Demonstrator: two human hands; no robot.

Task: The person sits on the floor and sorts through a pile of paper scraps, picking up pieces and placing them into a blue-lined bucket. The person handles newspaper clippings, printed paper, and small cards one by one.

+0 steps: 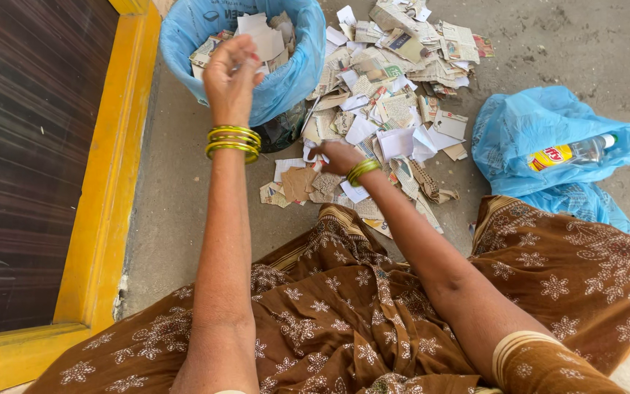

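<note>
Left hand [231, 73] above blue-lined bin [297, 69], fingers pinched on paper scraps [257, 36]. Right hand [338, 157] closed on torn-paper pile [388, 95] at floor centre. Blue bag with bottle [552, 138] right. Risk: loose pinch drops scraps outside bin rim.

Left hand [232, 69] hovers over the blue-lined bin [297, 69]; right hand [338, 156] rests on paper scraps [384, 95] farther right.

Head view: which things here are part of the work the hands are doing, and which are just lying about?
In use:
- left hand, closed over the blue bag-lined bin
- right hand, down on the paper scraps on the floor

Lying about:
- blue plastic bag with a plastic bottle in it
- yellow door frame
</note>
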